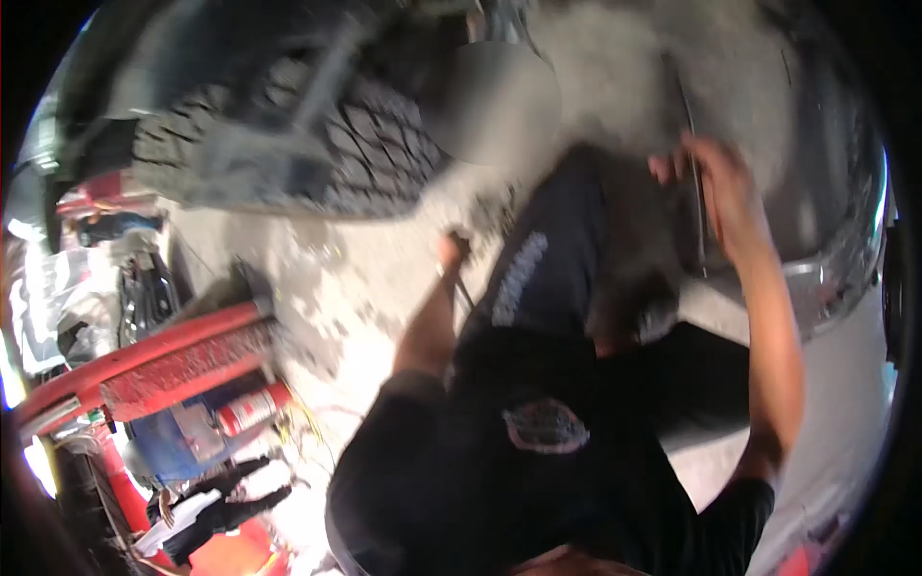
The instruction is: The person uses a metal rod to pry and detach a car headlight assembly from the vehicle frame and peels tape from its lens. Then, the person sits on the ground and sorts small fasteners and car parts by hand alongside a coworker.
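The right hand [727, 192] curls at a thin rod [700, 226], as if steadying it; whether it or the left hand [450, 251] grips, I can't tell.

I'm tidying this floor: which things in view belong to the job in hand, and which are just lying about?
Likely job things:
thin dark rod-like piece at the right hand;
dark object at the left hand, too blurred to name;
treaded tire.

Apparently just nearby:
red beam;
red cylinder;
blue object.
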